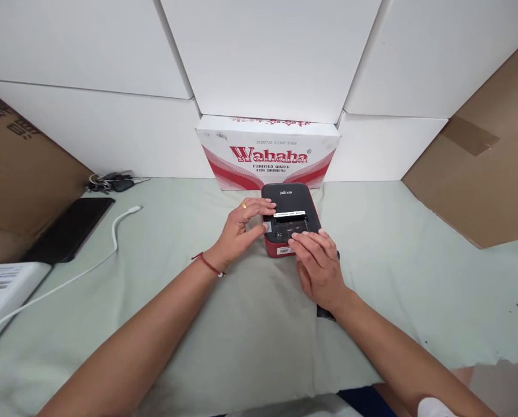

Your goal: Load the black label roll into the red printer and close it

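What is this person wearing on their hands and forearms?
Left hand: gold-coloured ring on one finger, thin red cord bracelet with small white bead. Right hand: no jewellery visible. No gloves; both forearms bare.

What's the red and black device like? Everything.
The red and black device, seemingly plastic, has rounded corners, pale lettering, a white strip above a recess and a sticker on its red near side. It lies on the cloth before the Wahaha carton; the left hand touches its left edge, the right hand its near end.
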A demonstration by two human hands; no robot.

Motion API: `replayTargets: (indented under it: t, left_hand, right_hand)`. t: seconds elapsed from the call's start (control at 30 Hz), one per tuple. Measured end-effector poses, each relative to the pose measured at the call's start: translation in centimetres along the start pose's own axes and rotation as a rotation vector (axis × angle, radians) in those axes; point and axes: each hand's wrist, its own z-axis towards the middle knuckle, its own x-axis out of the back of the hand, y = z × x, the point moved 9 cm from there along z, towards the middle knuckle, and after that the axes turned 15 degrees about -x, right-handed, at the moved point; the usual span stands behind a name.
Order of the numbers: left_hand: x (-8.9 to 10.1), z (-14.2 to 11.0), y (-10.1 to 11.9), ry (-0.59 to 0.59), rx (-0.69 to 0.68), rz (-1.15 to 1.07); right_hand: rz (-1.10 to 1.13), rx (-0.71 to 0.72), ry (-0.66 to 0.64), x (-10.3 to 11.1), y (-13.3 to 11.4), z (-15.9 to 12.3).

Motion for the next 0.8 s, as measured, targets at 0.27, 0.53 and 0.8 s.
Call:
replayTargets:
  t: [0.27,0.53,0.8]
  left_hand:
    - [-2.1,-1.0,-4.7,0.105,0.183,-0.382]
    - [-3.8,-2.3,-5.2,0.066,0.184,-0.474]
    - [-4.3,-3.2,-6.5,0.106,0.252,-0.496]
  right_hand:
    - [0.026,0.008,-0.018,0.3,-0.1,0.2]
    - [0.036,-0.003,-0.037,0.3,-0.1,0.2]
    - [0.225,-0.086,-0.245,2.1,0.1,5.0]
